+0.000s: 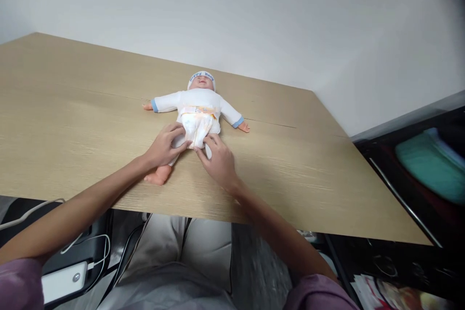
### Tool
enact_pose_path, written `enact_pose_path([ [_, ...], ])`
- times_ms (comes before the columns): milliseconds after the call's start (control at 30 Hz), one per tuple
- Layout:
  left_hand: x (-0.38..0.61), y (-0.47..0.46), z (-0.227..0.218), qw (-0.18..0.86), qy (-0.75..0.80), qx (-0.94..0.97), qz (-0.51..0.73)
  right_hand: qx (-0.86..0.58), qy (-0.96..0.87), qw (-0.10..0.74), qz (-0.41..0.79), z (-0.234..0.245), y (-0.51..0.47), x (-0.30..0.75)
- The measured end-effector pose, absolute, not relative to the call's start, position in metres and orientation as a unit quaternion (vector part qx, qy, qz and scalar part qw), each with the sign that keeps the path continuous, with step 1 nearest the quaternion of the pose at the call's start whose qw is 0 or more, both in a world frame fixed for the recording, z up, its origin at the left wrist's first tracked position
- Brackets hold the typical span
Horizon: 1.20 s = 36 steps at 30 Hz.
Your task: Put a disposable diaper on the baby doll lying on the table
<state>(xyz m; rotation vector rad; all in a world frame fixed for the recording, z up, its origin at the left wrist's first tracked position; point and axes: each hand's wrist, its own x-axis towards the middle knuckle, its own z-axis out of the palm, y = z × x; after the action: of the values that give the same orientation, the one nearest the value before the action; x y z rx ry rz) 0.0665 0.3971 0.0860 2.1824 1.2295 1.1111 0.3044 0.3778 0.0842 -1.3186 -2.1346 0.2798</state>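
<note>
A baby doll (204,97) in a white top with blue cuffs and a white cap lies on its back, arms spread. Around its hips sits a white diaper (196,128) with an orange printed band at the waist. My left hand (169,143) pinches the diaper's edge by the doll's leg on the left. On the other side, my right hand (217,157) has its thumb and fingers closed on the diaper's lower right edge. One bare doll foot (159,175) shows below my left hand; the other leg is mostly hidden behind my right hand.
The doll rests on a wooden table (90,121) that meets a white wall (232,14). At the lower left, a white power bank (64,282) with a cable lies below the table's edge. A teal cloth item (432,164) is on the dark shelf at the right.
</note>
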Motion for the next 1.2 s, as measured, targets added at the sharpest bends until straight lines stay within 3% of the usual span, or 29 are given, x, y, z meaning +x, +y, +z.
enact_pose_path([
  [233,0.069,0.395,0.091,0.225,0.458,0.769,0.385,-0.521,-0.782,0.306,0.151,0.081,0.382,0.305],
  [467,0.068,0.404,0.073,0.343,0.468,0.665,0.47,-0.538,-0.682,0.422,0.259,0.085,0.382,0.311],
  [600,0.067,0.406,0.062,0.398,0.474,0.601,0.505,-0.549,-0.67,0.432,0.252,0.09,0.38,0.318],
  [933,0.065,0.395,0.083,0.29,0.531,0.68,0.414,-0.545,-0.72,0.385,0.189,0.09,0.38,0.321],
  [1200,0.067,0.401,0.088,0.531,0.454,0.567,0.436,-0.542,-0.675,0.392,0.313,0.093,0.385,0.318],
])
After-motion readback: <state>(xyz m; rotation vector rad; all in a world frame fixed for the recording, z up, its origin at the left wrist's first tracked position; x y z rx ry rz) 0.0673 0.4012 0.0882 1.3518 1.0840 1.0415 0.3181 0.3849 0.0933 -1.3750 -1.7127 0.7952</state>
